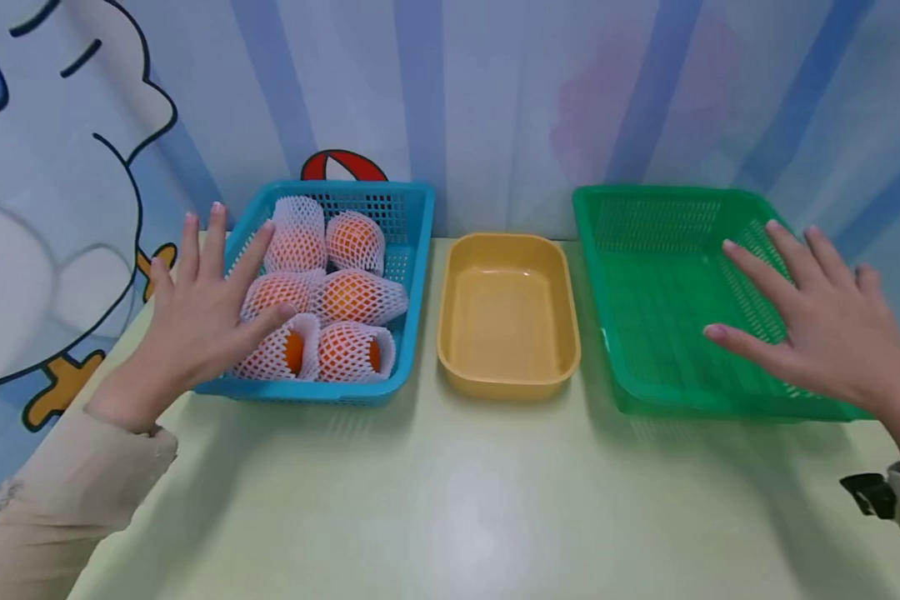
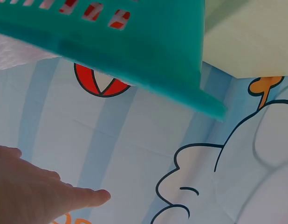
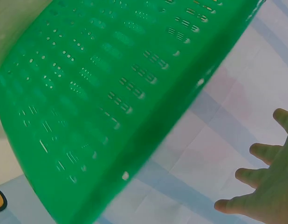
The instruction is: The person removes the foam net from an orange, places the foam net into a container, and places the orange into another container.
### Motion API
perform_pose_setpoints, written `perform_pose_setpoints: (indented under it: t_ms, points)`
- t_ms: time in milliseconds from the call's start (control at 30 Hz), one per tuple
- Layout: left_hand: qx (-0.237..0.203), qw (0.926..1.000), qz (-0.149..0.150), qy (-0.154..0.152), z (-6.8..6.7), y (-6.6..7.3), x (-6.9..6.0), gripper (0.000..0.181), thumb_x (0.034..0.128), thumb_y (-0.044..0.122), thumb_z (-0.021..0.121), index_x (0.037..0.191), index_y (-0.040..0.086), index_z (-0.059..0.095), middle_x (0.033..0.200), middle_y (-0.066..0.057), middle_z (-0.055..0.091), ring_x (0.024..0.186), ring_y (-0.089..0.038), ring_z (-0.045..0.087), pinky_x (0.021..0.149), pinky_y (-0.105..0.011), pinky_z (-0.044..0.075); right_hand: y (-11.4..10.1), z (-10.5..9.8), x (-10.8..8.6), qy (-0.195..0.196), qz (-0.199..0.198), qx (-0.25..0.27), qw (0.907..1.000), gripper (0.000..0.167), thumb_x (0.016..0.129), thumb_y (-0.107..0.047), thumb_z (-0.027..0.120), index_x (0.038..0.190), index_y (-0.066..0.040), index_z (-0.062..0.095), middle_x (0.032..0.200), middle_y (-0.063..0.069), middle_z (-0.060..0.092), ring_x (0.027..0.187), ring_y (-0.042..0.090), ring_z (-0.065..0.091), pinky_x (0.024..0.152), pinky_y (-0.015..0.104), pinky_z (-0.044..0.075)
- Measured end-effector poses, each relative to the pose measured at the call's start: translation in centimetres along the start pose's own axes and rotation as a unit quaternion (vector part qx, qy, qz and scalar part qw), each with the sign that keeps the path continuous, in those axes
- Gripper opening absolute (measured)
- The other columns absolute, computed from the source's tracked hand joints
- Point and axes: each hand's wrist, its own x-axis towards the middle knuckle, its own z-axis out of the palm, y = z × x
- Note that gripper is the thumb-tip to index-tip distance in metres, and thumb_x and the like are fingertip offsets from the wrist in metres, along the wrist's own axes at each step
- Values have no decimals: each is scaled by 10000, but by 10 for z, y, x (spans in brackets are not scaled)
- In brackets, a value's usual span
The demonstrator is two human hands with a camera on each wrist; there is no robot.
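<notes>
overall, pale table (image 1: 390,483) before striped, seemingly cloth backdrop (image 1: 480,108), both hands (image 1: 202,321) (image 1: 828,325) splayed, grip loose

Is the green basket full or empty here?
Empty, as far as shows: in the head view nothing lies in the green basket, though the right hand hides part of it.

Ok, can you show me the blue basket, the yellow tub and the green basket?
Blue basket (image 1: 307,390): head view, on its front rim.
Yellow tub (image 1: 507,329): head view, on its bare inside bottom.
Green basket (image 1: 667,312): head view, on its bare inside bottom.
</notes>
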Motion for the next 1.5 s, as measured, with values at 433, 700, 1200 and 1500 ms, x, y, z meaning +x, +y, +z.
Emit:
perform_pose_setpoints:
  t_ms: [433, 700, 1200, 1500]
  points:
    - [-56, 9990, 373, -254, -9, -5, 10, 818, 878, 640, 373, 1509, 204, 90, 1544, -160, -74, 1389, -376, -123, 981, -716, -29, 1, -4, 2, -92, 326, 121, 9994, 868, 837, -596, 541, 1504, -199, 151, 1538, 193, 33, 1383, 430, -29, 914, 752, 90]
    - [-1470, 9756, 776, -1433, -10, -14, 16, 644, 906, 387, 576, 1445, 137, 326, 1481, -137, 273, 1350, -363, 220, 1008, -626, 230, 5, -2, 3, 18, 257, -11, 9997, 881, 821, -560, 593, 1499, -187, 173, 1528, 204, 87, 1370, 449, 69, 922, 731, 130]
    - [-1805, 9378, 676, -2887, 4, -51, 19, 719, 762, 248, 769, 1362, 50, 426, 1386, -180, 402, 1271, -378, 322, 963, -580, 349, 23, 16, 8, -88, 130, 365, 9992, 791, 862, -470, 600, 1467, -88, 261, 1434, 316, 235, 1269, 528, 239, 974, 676, 185]
    - [-1608, 9402, 939, -2853, 22, -53, 15, 718, 752, 188, 780, 1352, 5, 432, 1357, -195, 432, 1245, -386, 361, 963, -580, 351, 99, 77, -1, -142, 569, 402, 9975, 877, 839, -448, 634, 1486, -68, 178, 1413, 346, 230, 1265, 526, 230, 925, 692, 219]
